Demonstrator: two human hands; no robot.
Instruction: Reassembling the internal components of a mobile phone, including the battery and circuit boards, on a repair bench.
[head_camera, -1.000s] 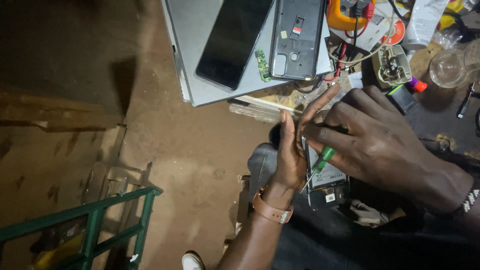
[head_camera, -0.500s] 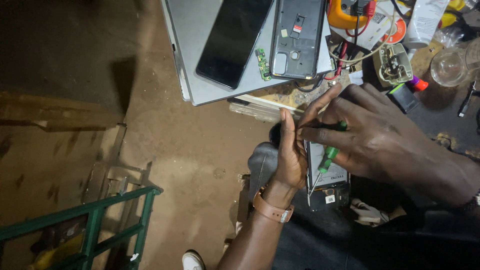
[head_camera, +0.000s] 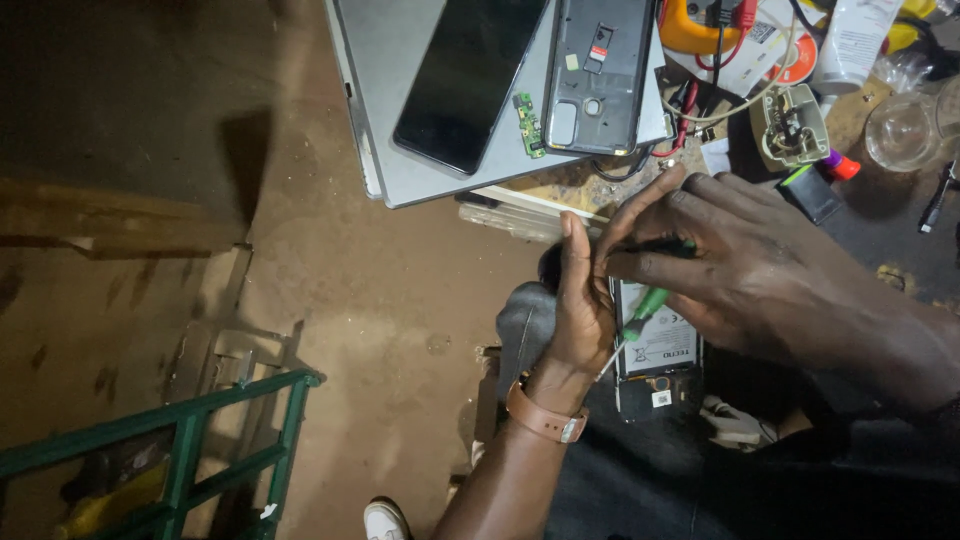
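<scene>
The left hand (head_camera: 580, 310) grips the edge of an opened phone (head_camera: 655, 345) held over the lap, while the right hand (head_camera: 740, 260) pinches a green screwdriver (head_camera: 645, 305) against it, below the laptop (head_camera: 400, 120).

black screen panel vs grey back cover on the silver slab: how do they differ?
The black screen panel is a plain, glossy dark face; the grey back cover lies inner side up, showing cut-outs and small stickers. The screen panel lies tilted, its lower end toward the slab's edge; the back cover lies nearly straight. A small green circuit board sits between them. Both are phone-shaped, lie flat on the silver slab, and neither hand touches them.
</scene>
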